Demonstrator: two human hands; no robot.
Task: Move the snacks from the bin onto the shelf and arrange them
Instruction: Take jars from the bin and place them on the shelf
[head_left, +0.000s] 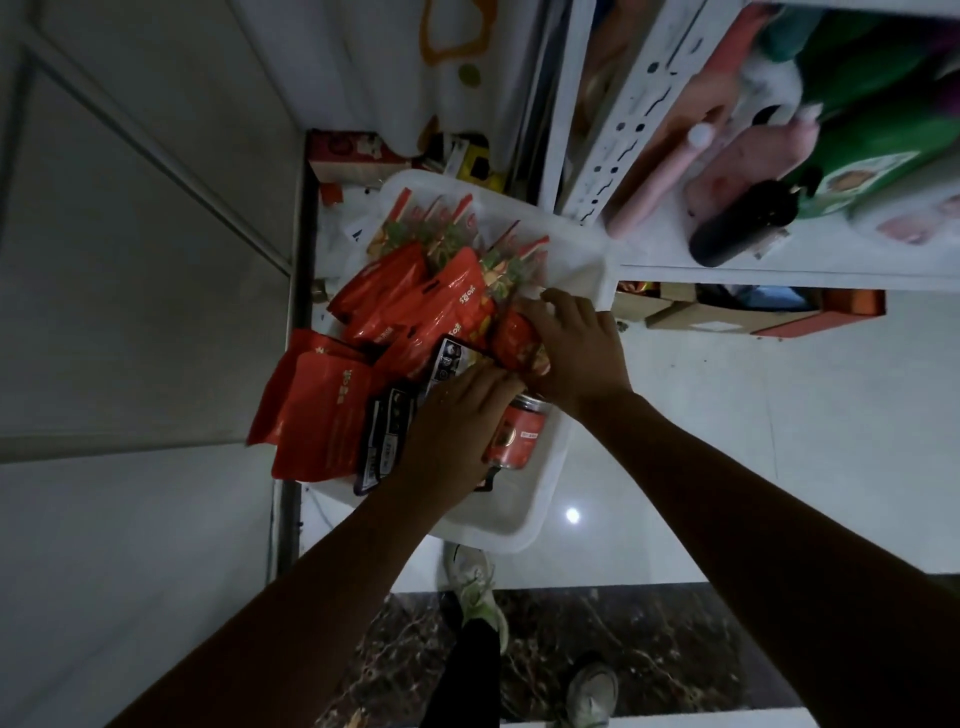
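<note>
A white plastic bin (524, 519) on the floor holds several red snack pouches (395, 301), black packets (387, 441), skewer-style packs (441, 228) and a red jar (517, 431). My right hand (576, 348) reaches into the bin's middle, its fingers closed around a small red snack pack (511, 338). Just below it, my left hand (457, 426) rests palm down on the black packets beside the jar, fingertips touching the same pack. The white shelf (779, 265) stands at the upper right.
The shelf carries pink bottles (670, 176), a black bottle (737, 223) and green bags (883, 140). Cardboard boxes (727, 312) lie under it. Red boxes (353, 156) sit behind the bin. A grey wall panel fills the left. My shoes (478, 587) stand near the bin.
</note>
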